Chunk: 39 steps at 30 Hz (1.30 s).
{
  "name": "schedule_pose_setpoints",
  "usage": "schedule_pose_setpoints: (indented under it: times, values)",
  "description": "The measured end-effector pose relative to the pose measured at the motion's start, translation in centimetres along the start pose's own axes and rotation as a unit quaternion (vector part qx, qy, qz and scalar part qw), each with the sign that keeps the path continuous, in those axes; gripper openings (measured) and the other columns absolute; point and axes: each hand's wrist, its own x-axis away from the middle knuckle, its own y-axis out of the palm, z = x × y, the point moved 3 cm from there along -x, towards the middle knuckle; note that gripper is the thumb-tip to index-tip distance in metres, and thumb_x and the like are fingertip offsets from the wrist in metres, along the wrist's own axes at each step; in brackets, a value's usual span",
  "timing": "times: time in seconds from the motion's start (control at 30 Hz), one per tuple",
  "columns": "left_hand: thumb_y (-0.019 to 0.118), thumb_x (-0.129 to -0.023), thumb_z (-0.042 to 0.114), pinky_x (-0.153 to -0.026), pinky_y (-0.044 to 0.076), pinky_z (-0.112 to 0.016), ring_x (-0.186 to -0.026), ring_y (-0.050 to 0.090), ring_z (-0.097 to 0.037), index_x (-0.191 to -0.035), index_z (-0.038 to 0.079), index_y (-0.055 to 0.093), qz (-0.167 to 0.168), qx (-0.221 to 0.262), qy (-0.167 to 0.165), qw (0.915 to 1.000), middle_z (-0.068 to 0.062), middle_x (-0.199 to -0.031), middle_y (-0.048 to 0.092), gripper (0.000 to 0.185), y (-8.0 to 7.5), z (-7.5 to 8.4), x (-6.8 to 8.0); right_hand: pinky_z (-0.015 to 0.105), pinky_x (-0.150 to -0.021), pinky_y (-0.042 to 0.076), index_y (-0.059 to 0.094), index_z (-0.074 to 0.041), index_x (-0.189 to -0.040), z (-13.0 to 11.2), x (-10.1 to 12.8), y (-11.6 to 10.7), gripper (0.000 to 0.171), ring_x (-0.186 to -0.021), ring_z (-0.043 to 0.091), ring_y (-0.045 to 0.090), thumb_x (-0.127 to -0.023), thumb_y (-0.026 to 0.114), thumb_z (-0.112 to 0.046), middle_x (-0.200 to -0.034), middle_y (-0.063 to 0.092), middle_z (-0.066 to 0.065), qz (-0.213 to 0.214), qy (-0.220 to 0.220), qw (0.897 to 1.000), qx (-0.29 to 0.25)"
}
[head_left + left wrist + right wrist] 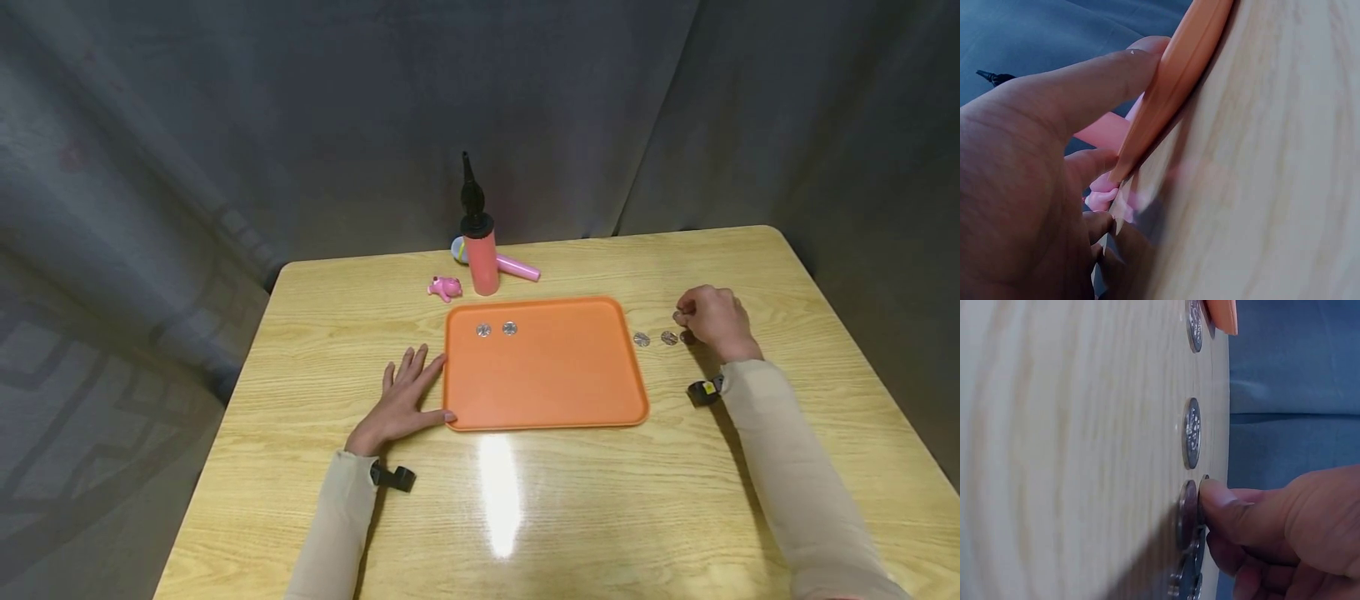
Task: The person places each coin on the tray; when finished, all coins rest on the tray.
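An orange tray [546,392] lies in the middle of the wooden table, with two silver coins [497,329] near its far left corner. My left hand [408,387] lies flat on the table, its straight fingers [1085,81] touching the tray's left rim [1175,81]. My right hand [681,317] is to the right of the tray, fingers curled, thumb [1222,503] pinching a coin [1204,482] at the table top. Beside it lie more coins: one [641,339] nearest the tray, another [669,337] closer to the hand, and a small stack [1186,515] under the fingers.
A pink hand pump [480,250] with a black nozzle stands behind the tray, next to a small pink toy [445,287] and a pink tube [517,267]. Dark curtains hang behind the table. The table's edges lie close on the left and right.
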Motion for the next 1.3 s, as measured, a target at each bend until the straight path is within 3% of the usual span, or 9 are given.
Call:
schedule_pose_setpoints:
  times: [0.3,0.7,1.1,1.3]
  values:
    - [0.073,-0.084,0.053,-0.121,-0.013,-0.065,-0.158,-0.009,-0.039,-0.162,0.025,0.019,0.001,-0.001,-0.001,1.0000,-0.015,-0.171,-0.001,0.098,0.0,0.0,0.0,0.060,-0.083,0.052,0.065,0.011,-0.115,-0.5,-0.6,-0.1,0.025,-0.101,0.049,0.064,-0.094,0.063,-0.003,-0.111,0.067,0.033,-0.065,-0.005,0.997,0.034]
    - [0.074,-0.085,0.051,-0.121,-0.014,-0.065,-0.158,-0.010,-0.038,-0.162,0.024,0.020,-0.002,0.006,-0.004,1.0000,-0.015,-0.170,-0.001,0.098,-0.1,0.2,0.1,0.064,-0.096,0.047,0.056,0.012,-0.126,0.0,-0.6,0.4,0.031,-0.114,0.052,0.057,-0.100,0.054,-0.004,-0.125,0.059,0.036,-0.097,-0.001,0.995,0.007]
    - [0.074,-0.085,0.050,-0.122,-0.013,-0.065,-0.158,-0.009,-0.039,-0.162,0.024,0.020,-0.001,0.008,-0.003,1.0000,-0.015,-0.170,-0.001,0.098,-0.2,0.3,0.1,0.059,-0.090,0.051,0.061,0.012,-0.120,-0.5,-0.6,0.6,0.025,-0.104,0.045,0.062,-0.096,0.054,0.005,-0.112,0.065,0.033,-0.082,-0.038,0.996,-0.004]
    - [0.074,-0.084,0.052,-0.122,-0.012,-0.065,-0.158,-0.010,-0.038,-0.162,0.026,0.019,-0.002,0.004,-0.002,1.0000,-0.014,-0.171,-0.002,0.099,-0.1,0.1,0.0,0.058,-0.079,0.051,0.065,0.007,-0.108,0.0,-0.5,-0.5,0.015,-0.092,0.044,0.065,-0.094,0.060,0.005,-0.102,0.068,0.031,-0.016,-0.018,0.999,-0.035]
